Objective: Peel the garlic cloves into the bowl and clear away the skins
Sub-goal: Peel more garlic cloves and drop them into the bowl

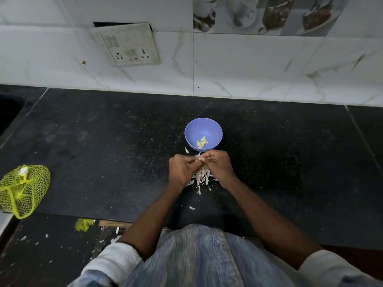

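Where the fingertips meet, only a pale sliver of the garlic clove (198, 159) shows, pinched between the curled left hand (182, 169) and right hand (218, 165). Below them, one heap of skins (202, 177) lies on the counter (103, 141), partly hidden. Just beyond sits one bowl (203, 126) holding a few peeled cloves (202, 142), too clustered to count.

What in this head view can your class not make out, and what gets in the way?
- Garlic clove being peeled: hidden by the curled fingers of the left hand and right hand.
- Peeled cloves in the bowl: too small to count.
- Skins pile: partly covered by both hands.
- Yellow net bag: cut off by the left edge.
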